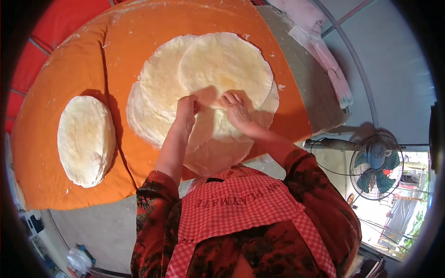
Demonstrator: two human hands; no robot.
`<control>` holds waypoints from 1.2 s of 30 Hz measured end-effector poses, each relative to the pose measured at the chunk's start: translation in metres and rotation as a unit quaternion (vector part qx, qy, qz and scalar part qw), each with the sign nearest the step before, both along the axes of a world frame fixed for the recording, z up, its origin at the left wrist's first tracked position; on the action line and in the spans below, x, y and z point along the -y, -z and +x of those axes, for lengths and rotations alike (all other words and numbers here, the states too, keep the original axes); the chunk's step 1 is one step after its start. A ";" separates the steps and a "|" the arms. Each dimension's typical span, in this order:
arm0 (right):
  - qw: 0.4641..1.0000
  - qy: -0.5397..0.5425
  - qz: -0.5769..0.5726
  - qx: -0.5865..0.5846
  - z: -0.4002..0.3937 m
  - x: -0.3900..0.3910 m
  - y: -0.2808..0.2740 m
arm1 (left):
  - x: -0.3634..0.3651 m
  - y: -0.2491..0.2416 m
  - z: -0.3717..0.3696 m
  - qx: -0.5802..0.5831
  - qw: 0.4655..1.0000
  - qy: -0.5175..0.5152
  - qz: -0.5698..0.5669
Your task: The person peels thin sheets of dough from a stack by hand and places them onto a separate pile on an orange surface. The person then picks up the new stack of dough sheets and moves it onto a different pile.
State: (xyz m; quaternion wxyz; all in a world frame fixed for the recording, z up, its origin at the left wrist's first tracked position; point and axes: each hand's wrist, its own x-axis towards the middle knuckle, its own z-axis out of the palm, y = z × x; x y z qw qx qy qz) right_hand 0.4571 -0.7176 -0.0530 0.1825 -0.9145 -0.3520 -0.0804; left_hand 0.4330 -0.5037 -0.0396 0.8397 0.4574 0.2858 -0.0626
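Several thin, pale round flatbreads (222,60) lie overlapped like petals on the orange cloth, one of them hanging toward my apron over the near edge. My left hand (186,111) is closed, its fingertips pinching a thin flatbread edge near the middle of the overlap. Just to its right, my right hand (236,110) bends its fingers onto the same area and grips the edge too. Between the two hands a thin, slightly see-through part shows. Both sets of fingertips are partly hidden. A thick stack of flatbreads (85,141) sits apart at the left.
The orange cloth (125,37) covers a broad rounded surface, with a fold running down its left part and pale crumbs scattered about. A standing fan (376,162) is at the right. Pink wrapped material (329,65) lies at the upper right. A clear plastic bag (79,259) is at lower left.
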 end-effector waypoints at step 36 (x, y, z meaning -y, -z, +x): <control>0.998 -0.051 -0.008 0.029 0.009 -0.120 -0.001 | -0.065 0.008 -0.085 0.001 0.952 -0.304 0.042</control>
